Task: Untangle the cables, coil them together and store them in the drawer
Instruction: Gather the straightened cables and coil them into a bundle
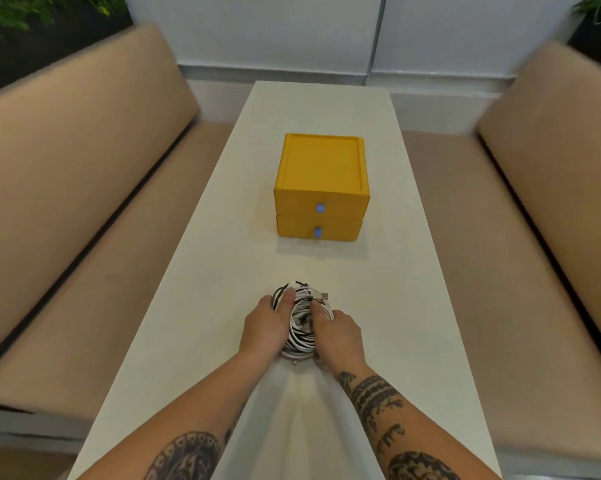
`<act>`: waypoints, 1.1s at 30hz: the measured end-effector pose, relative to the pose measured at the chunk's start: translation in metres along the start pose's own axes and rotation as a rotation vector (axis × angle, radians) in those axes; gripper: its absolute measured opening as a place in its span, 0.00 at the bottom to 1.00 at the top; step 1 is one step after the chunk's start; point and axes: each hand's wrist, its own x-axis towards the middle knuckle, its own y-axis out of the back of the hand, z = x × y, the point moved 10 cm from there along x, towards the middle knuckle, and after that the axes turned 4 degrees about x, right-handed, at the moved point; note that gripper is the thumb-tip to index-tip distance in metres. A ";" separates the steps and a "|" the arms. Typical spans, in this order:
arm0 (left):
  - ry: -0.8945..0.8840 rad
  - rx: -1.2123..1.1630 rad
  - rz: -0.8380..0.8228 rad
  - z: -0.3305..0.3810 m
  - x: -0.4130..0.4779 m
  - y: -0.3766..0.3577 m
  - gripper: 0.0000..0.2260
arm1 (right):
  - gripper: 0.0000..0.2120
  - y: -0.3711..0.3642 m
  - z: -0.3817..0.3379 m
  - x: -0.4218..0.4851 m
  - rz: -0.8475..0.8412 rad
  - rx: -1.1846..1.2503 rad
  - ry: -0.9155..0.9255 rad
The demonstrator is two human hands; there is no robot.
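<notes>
My left hand (264,329) and my right hand (337,332) are both closed around the cables (301,323), one on each side. The bundle is white and black together, already in a coil, and it rests on the table (195,306) at the middle of its width, closer to the near edge than to the far edge. The fingers of both hands curl over the top of the coil, so I hold it from two sides; neither hand is open.

The drawers (321,188) stand straight ahead of the coil, further toward the far edge, well apart from my hands. It is a yellow box with two drawers, one above the other, each with a small blue tab, and the fronts face me. Both look closed. So I judge that one hand must let go of the coil and pull a tab before the coil can go in. Both hands seem about equally near to the box.

The long axis of the coil runs from me toward the box. A plug end sticks out at the far right of the coil. The lower part of the coil is hidden between my palms, and I cannot tell how many cables there are, or if any knot remains inside.
</notes>
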 end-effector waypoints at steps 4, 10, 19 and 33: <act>-0.054 0.204 0.073 -0.001 0.009 0.002 0.29 | 0.24 0.002 0.003 0.002 0.025 -0.002 -0.025; -0.090 0.282 0.190 -0.006 0.006 0.008 0.26 | 0.27 0.003 0.001 0.003 0.131 -0.283 0.101; -0.132 0.271 0.002 0.008 0.018 -0.006 0.16 | 0.23 0.000 -0.012 -0.001 0.074 -0.005 0.428; -0.309 0.020 0.062 0.015 0.013 0.006 0.13 | 0.25 -0.001 -0.024 -0.009 -0.017 -0.001 0.404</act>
